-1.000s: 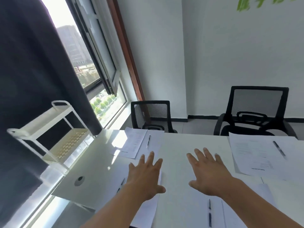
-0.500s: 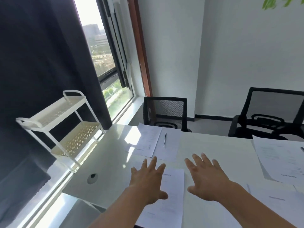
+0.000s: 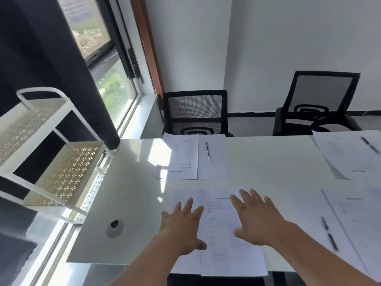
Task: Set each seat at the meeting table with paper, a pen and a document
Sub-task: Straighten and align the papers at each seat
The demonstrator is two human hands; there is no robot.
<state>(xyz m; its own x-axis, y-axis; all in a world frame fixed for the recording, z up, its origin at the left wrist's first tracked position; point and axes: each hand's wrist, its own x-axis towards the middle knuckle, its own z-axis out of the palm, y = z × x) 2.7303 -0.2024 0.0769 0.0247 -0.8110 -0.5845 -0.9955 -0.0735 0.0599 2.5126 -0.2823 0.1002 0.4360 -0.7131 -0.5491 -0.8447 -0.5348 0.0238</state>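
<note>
Compared with a second ago, the view has swung left and tipped down: the near seat's papers now lie fully in sight under the hands, and the window and the white cart fill more of the left side. The left hand (image 3: 181, 228) still lies flat with fingers spread and straight, now resting on the blank sheet (image 3: 186, 263) at the near edge of the white table (image 3: 274, 162). The right hand (image 3: 257, 221) is likewise flat and spread, gripping nothing, and has come onto the printed document (image 3: 224, 240), which lies just right of the blank sheet and overlaps its edge. No pen shows beside this pair. Across the table, in front of the black mesh chair (image 3: 195, 112), a second printed document (image 3: 182, 157) lies beside a plain sheet (image 3: 216, 168) with a pen (image 3: 207, 151) resting on it. At the right edge, a dark pen (image 3: 329, 234) lies on more papers (image 3: 354, 219), and another pen (image 3: 370, 145) lies on the far right papers (image 3: 348, 155) near a second chair (image 3: 317, 104). The cart (image 3: 45, 141) stands by the window (image 3: 107, 65) with two perforated shelves; nothing can be seen on them.
</note>
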